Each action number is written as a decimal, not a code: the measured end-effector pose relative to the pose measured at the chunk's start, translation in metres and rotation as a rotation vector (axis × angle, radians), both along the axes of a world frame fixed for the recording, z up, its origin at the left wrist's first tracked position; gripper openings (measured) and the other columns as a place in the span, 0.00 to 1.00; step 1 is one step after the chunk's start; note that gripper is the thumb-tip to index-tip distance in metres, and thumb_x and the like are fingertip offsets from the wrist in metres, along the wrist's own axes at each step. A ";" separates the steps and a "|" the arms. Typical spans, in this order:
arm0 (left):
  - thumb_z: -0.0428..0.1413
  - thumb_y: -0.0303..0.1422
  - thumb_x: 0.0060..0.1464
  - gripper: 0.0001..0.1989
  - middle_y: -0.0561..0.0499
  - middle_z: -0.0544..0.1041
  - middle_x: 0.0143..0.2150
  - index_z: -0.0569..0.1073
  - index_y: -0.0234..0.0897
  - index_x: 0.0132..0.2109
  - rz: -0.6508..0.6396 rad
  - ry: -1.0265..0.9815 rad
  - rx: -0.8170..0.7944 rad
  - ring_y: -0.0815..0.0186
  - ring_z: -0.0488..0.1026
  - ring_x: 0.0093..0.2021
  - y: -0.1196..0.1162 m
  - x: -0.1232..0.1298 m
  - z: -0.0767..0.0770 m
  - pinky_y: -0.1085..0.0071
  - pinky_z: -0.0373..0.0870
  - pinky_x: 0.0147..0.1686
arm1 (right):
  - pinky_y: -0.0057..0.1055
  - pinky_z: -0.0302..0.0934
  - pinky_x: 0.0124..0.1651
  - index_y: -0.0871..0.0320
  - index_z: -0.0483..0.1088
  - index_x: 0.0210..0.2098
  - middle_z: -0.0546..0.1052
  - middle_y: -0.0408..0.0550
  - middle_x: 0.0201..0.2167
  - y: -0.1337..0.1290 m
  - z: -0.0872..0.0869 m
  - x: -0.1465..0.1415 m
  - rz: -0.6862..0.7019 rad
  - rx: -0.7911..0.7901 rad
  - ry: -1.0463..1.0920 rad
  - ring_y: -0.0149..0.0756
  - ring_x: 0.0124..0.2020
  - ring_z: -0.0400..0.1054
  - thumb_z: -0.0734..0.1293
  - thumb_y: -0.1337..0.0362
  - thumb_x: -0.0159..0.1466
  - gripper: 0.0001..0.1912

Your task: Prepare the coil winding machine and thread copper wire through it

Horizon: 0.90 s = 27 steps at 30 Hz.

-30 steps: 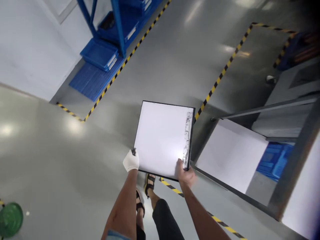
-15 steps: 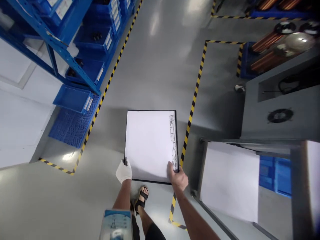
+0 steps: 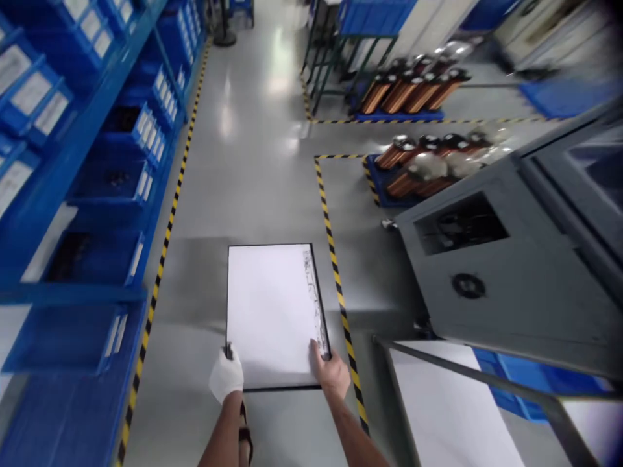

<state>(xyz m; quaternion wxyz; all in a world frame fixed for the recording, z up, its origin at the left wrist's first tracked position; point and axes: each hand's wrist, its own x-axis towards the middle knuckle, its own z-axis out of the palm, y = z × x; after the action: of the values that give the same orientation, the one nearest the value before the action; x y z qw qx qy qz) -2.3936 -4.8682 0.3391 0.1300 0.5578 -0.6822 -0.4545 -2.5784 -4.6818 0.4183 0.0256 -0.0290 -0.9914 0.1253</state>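
Between my hands is a flat white square panel with a thin black rim, held out in front of me above the floor. Along its right side runs a narrow strip of clear or silvery, crinkled-looking stuff that I cannot make out. My left hand, in a white glove, grips the near left corner, with a dark bit showing by its thumb. Bare, my right hand clasps the near right corner, its thumb lying on top beside the strip. The fingers under the panel are hidden.
Blue shelving with several blue bins lines the left. Yellow-black floor tape edges the walkway. At right stand a grey machine cabinet, a cart with a white top, and copper-coloured spools on blue pallets.
My view has tipped up and moved forward along the aisle, bringing more shelving and spools into sight. Both hands still hold the panel.
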 end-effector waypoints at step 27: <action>0.44 0.56 0.72 0.29 0.44 0.86 0.36 0.83 0.45 0.46 -0.034 -0.230 -0.131 0.49 0.82 0.35 -0.568 -0.493 0.363 0.63 0.68 0.32 | 0.46 0.70 0.57 0.60 0.79 0.62 0.86 0.65 0.51 -0.516 0.339 -0.452 -0.094 -0.084 0.068 0.62 0.56 0.80 0.58 0.29 0.72 0.44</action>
<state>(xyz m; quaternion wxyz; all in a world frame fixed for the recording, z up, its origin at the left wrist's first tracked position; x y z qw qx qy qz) -2.8870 -5.4359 0.7019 0.0794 0.5848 -0.7302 -0.3443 -3.0307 -5.1973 0.7572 0.0639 -0.0721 -0.9813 0.1666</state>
